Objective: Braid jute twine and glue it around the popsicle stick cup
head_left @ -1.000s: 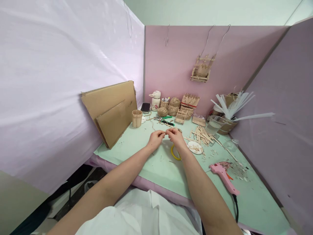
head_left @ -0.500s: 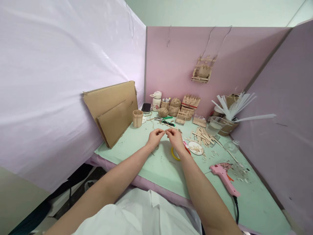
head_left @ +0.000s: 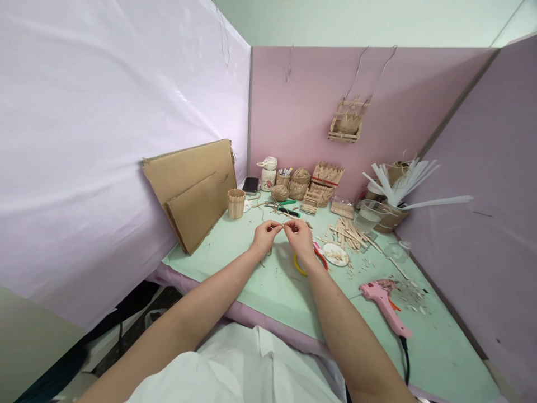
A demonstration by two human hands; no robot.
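Observation:
My left hand (head_left: 264,237) and my right hand (head_left: 298,235) are close together above the middle of the green table (head_left: 260,280). Each pinches one end of a short piece of jute twine (head_left: 280,225) stretched between their fingertips. Under my right wrist lie yellow and red scissors (head_left: 308,260). A ball of twine (head_left: 279,192) sits further back, with a loose strand trailing toward my hands.
Cardboard sheets (head_left: 193,190) lean on the left wall. At the back stand a stick cup (head_left: 235,202), a phone (head_left: 250,184), a jar (head_left: 268,171) and stick baskets (head_left: 321,187). To the right are loose craft sticks (head_left: 348,230), a small plate (head_left: 335,253), a plastic cup (head_left: 369,215) and a pink glue gun (head_left: 385,305).
Both hands have shifted slightly left and nearer, keeping their pinch on the twine. The red scissor handle now shows beside my right wrist.

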